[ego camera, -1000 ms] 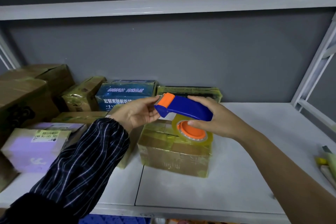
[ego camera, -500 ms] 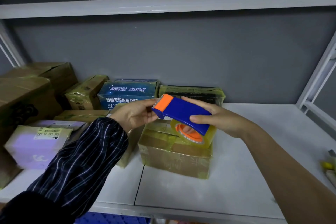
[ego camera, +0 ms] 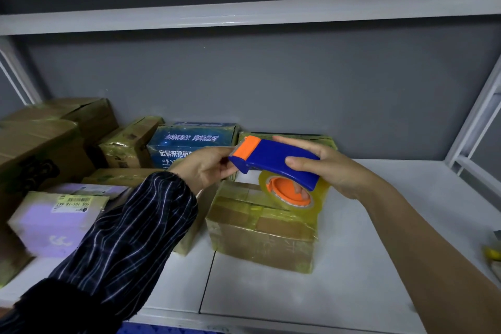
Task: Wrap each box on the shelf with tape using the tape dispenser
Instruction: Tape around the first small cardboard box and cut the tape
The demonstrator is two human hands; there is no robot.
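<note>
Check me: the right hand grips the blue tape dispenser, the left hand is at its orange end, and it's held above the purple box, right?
Not the purple box, which lies further left. The head view shows the tape dispenser held above the tape-wrapped brown box. The right hand does grip it, and the left hand is at its orange end.
</note>
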